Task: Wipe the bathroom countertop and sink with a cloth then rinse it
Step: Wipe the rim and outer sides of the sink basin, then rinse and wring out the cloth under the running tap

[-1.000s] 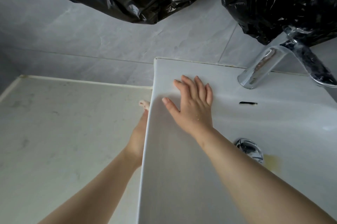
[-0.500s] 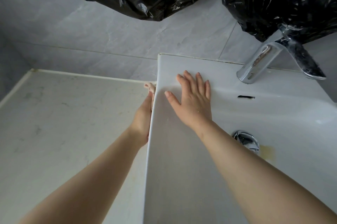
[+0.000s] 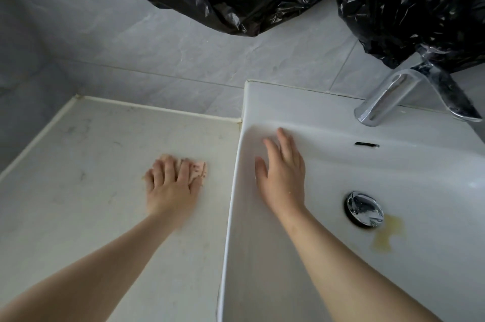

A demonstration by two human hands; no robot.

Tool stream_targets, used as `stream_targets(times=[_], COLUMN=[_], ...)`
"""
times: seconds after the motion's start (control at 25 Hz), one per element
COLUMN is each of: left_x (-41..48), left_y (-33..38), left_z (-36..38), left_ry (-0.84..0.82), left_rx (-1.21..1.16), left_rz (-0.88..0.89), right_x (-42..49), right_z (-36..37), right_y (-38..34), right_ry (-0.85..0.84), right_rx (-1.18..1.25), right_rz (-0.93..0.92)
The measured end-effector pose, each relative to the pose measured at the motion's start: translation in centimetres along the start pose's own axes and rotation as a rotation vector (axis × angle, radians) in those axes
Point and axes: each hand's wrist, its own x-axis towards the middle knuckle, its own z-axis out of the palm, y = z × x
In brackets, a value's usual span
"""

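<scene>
On countertop (image 3: 78, 190), left hand (image 3: 169, 190) presses cloth (image 3: 196, 170); sink (image 3: 262, 101) rim beside.

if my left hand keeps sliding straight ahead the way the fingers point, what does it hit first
Probably the grey tiled wall: the left hand, pressing the pink cloth, has only bare white countertop ahead.

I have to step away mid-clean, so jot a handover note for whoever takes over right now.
Left hand: pressed flat on the cloth, on the countertop beside the sink.
Right hand: open, empty, resting on the sink's inner left wall.
Done: cannot tell; faint marks show on the countertop.
Left: finish the countertop, wipe the basin including the yellow stain by the drain, then rinse the cloth at the faucet.
</scene>
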Motion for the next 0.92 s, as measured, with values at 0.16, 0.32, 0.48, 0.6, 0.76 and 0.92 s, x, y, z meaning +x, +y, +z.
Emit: stream_targets(times=[0.16,0.32,0.48,0.6,0.76,0.92], left_x=[5.3,11.5,11.2,7.9,2.6,0.6], left_y=[2.4,4.2,6.1,4.8,4.1,5.8], left_z=[1.3,1.1,1.7,2.1,-2.7,-9.4], left_ry=[-0.071,-0.099,-0.124,-0.039,-0.161,0.015], left_rx=[0.069,0.072,0.083,-0.111,-0.341,-0.641], left_rz=[0.015,0.068,0.42,0.531,0.363,0.128], right_x=[-1.4,-1.6,-1.6,-1.8,-1.7,-1.5], right_z=[0.4,0.9,1.4,1.1,-0.3,-3.9], right_y=[0.7,0.9,1.0,0.9,0.8,0.9], right_ry=[-0.198,-0.149,-0.098,-0.082,-0.189,-0.268], right_rx=[-0.02,-0.022,-0.025,-0.001,0.144,0.249], right_rz=[0.038,0.058,0.061,0.063,0.092,0.179])
